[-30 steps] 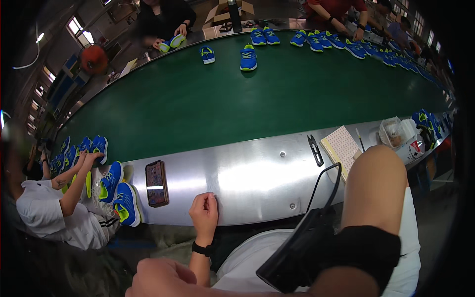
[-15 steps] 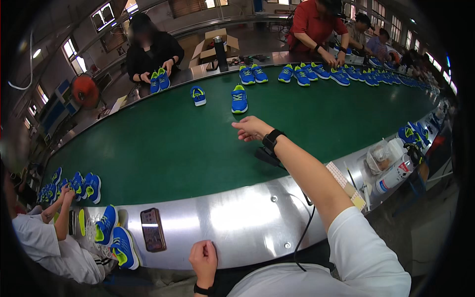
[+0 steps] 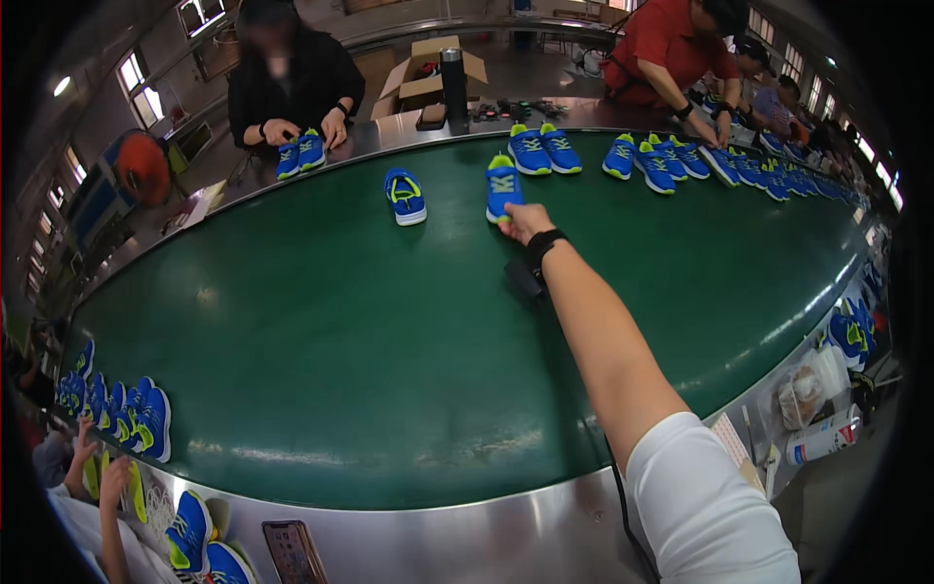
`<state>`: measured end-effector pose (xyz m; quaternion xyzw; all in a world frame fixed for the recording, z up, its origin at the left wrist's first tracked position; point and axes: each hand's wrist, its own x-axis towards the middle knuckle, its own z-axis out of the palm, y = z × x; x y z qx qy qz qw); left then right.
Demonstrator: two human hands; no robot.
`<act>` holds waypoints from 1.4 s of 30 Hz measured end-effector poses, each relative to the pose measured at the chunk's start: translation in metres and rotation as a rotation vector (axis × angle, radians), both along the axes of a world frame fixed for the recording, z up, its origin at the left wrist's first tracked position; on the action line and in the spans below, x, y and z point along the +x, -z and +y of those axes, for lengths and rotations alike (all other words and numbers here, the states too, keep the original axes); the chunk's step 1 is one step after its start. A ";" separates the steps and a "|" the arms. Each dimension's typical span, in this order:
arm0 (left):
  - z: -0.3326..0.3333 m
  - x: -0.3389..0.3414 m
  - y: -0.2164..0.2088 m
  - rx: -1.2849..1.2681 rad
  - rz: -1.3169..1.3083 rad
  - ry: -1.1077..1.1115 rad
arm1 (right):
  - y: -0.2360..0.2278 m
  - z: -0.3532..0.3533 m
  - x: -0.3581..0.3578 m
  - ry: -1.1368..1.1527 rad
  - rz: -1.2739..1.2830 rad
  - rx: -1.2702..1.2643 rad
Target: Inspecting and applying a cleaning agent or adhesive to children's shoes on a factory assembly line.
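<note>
My right hand [image 3: 526, 222], reached far out over the green belt [image 3: 370, 389], has its fingers closed on the near end of a blue sneaker [image 3: 503, 188] with yellow-green trim. A black band circles that wrist. To the left, apart from my hand, another blue sneaker [image 3: 405, 198] sits on the belt. Just beyond and right of the held one stands a pair of blue sneakers [image 3: 543, 151]. My left hand is out of the picture.
A person in black [image 3: 297, 88] handles two sneakers across the belt; a person in red [image 3: 671, 58] works farther right beside rows of sneakers. Near me lie a phone [image 3: 295, 553] and a spray can [image 3: 823, 435]. More sneakers [image 3: 146, 420] stand at left. A black cable [image 3: 623, 496] runs under my arm.
My right hand has moved forward and taken hold of the blue sneaker. My left hand has gone out of view. The head view has shifted toward the far side of the belt.
</note>
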<state>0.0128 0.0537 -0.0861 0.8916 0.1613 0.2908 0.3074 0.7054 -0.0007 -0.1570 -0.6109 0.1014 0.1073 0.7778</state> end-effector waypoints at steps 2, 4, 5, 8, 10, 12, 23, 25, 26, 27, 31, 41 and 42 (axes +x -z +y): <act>0.000 -0.010 -0.001 -0.039 0.077 -0.035 | -0.012 0.040 0.000 0.097 -0.126 -0.013; 0.000 -0.014 -0.005 -0.044 0.113 -0.033 | -0.030 0.054 0.005 0.166 -0.291 -0.392; 0.006 -0.005 -0.003 -0.079 0.142 -0.022 | -0.026 0.058 0.009 0.150 -0.384 -0.740; 0.000 -0.014 -0.003 0.008 0.129 -0.048 | -0.039 0.128 -0.039 0.104 -0.932 -0.818; 0.007 -0.008 0.002 -0.035 0.070 -0.011 | -0.035 0.147 -0.049 -0.133 -1.198 -0.781; 0.018 0.003 0.010 -0.088 0.078 0.067 | -0.018 0.135 -0.035 -0.262 -1.245 -0.846; 0.016 -0.004 -0.007 -0.111 0.125 0.011 | -0.084 0.164 -0.074 0.145 -0.490 0.222; 0.018 -0.003 -0.008 -0.116 0.134 0.012 | -0.088 0.167 -0.044 0.263 -0.503 0.301; 0.020 -0.002 -0.008 -0.125 0.137 0.025 | -0.089 0.161 -0.021 0.204 -0.482 0.360; 0.021 -0.003 -0.010 -0.132 0.143 0.031 | -0.088 0.151 0.000 0.031 -0.492 0.199; 0.020 -0.011 -0.020 -0.147 0.177 0.016 | -0.126 0.148 0.004 -0.049 -0.708 -0.105; 0.019 -0.022 0.002 0.070 0.082 0.056 | -0.248 0.023 -0.210 -0.614 -0.518 -0.206; 0.018 -0.024 0.004 0.068 0.081 0.014 | -0.264 0.005 -0.239 -0.687 -0.529 -0.195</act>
